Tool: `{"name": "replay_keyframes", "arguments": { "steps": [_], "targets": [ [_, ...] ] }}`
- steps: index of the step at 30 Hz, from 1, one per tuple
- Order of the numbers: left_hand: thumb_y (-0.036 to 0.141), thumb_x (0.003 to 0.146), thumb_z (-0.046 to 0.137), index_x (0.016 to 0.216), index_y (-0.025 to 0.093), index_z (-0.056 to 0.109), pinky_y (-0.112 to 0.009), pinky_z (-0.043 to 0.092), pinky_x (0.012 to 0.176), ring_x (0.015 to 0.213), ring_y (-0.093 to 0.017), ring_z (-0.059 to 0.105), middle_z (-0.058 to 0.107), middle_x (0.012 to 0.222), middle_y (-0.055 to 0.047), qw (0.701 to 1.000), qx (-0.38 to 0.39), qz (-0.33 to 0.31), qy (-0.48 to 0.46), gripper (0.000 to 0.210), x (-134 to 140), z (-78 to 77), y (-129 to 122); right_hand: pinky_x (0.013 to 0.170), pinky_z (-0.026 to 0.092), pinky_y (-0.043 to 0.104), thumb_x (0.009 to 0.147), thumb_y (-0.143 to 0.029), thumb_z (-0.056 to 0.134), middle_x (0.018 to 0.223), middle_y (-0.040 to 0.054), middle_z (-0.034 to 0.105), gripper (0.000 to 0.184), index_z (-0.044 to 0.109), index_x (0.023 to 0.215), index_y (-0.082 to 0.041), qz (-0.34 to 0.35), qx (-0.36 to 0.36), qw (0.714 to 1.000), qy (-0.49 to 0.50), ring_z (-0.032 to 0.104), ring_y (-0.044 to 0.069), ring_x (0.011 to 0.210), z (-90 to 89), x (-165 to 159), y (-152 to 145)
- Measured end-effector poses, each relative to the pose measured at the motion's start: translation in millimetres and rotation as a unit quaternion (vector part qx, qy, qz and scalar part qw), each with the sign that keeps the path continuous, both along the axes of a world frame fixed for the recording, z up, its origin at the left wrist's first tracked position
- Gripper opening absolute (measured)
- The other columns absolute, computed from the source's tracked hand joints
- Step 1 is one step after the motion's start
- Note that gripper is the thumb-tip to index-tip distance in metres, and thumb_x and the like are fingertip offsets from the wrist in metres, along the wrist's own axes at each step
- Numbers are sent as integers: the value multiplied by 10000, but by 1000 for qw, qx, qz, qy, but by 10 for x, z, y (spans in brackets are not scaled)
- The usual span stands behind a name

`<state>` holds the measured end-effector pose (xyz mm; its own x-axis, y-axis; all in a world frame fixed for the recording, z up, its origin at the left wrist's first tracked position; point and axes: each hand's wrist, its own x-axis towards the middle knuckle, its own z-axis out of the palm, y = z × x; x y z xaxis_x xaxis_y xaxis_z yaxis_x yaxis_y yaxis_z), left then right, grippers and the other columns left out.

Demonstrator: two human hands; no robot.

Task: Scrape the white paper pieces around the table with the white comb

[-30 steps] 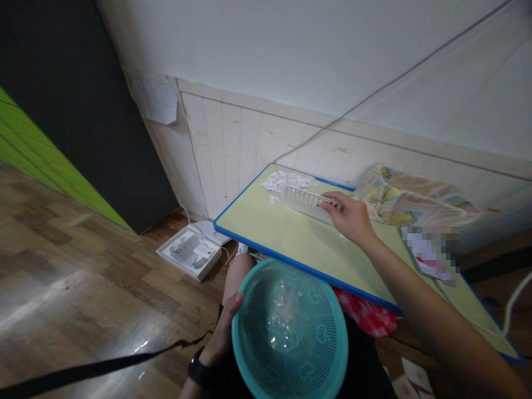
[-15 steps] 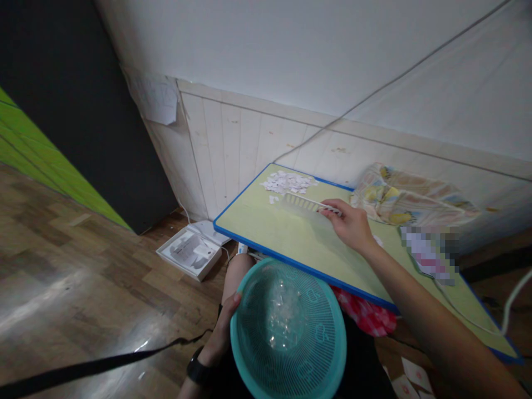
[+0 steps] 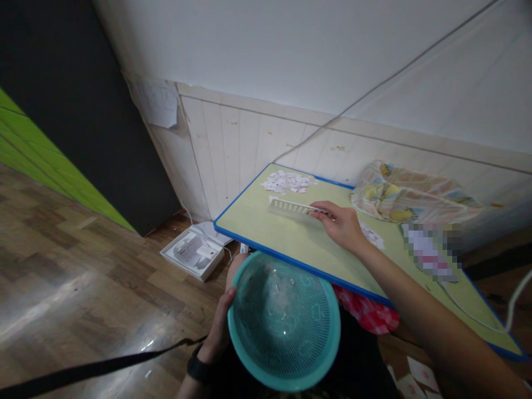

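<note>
The wall [image 3: 233, 144] behind is of pale vertical boards, stained in places, and the floor [image 3: 50, 233] is of glossy wood planks. I watch from my distant place a worktop [image 3: 257, 221] with smooth yellow-green surface and blue edging. Near its back left corner lies a flat heap of small white paper pieces [image 3: 286, 181], angular and matt. At its back edge, right of the middle, rests a crumpled patterned cloth [image 3: 415, 194].

Compared with the frame of half a second ago, the white slotted tray [image 3: 291, 208] has moved to the left, and the right hand [image 3: 341, 224] with it. A second group of paper pieces [image 3: 373, 235] now shows more fully beside the wrist. The teal basket [image 3: 286, 385] has shifted a little up and left, and its rim now covers part of the worktop's front edge.

The tray is long and narrow, with a row of openings along its side; it is above the left half of the worktop, and I cannot tell if it touches the surface. The right fingers pinch its right end. The left hand [image 3: 222, 318] grips the left rim of the round basket, thumb on top. Its wall is a fine mesh, and inside lie clear, shiny pieces [image 3: 278, 305].
</note>
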<state>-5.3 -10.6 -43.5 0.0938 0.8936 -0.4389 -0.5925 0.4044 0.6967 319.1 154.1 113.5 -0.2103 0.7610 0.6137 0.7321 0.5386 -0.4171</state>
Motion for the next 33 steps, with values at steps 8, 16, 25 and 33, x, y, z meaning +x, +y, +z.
{"name": "replay_keyframes", "arguments": {
  "steps": [8, 16, 25, 33],
  "targets": [
    [686, 813, 965, 1087, 200, 952, -531, 618, 1214, 1273, -458, 832, 933, 1125, -114, 999, 13, 6, -44, 559, -11, 217, 137, 785, 673, 375, 1058, -356, 695, 1115, 69, 913, 225, 878, 1164, -278, -71, 73, 995, -4, 884, 286, 940, -16, 328, -413],
    [602, 881, 942, 1185, 228, 921, -454, 534, 1302, 1458, -418, 732, 928, 1203, -65, 996, 10, 90, -14, 482, -25, 288, 113, 681, 657, 332, 1049, -296, 717, 1069, 36, 917, 196, 885, 1151, -312, -33, 71, 996, -33, 883, 257, 827, -85, 383, -743],
    [618, 820, 965, 1014, 223, 927, -579, 507, 1329, 1522, -486, 670, 925, 1194, -120, 996, 33, 76, -35, 442, -20, 462, 210, 592, 634, 327, 1050, -329, 702, 942, 9, 907, 198, 888, 1117, -345, -41, 71, 996, -30, 836, 235, 657, -72, 314, -859],
    [664, 737, 1011, 1007, 230, 927, -554, 524, 1319, 1445, -468, 737, 934, 1087, -116, 997, 34, 67, -16, 518, -31, 582, 234, 613, 662, 326, 1038, -276, 738, 983, -10, 911, 197, 885, 1131, -368, 11, 62, 998, -27, 874, 246, 744, 16, 217, -1133]
  ]
}}
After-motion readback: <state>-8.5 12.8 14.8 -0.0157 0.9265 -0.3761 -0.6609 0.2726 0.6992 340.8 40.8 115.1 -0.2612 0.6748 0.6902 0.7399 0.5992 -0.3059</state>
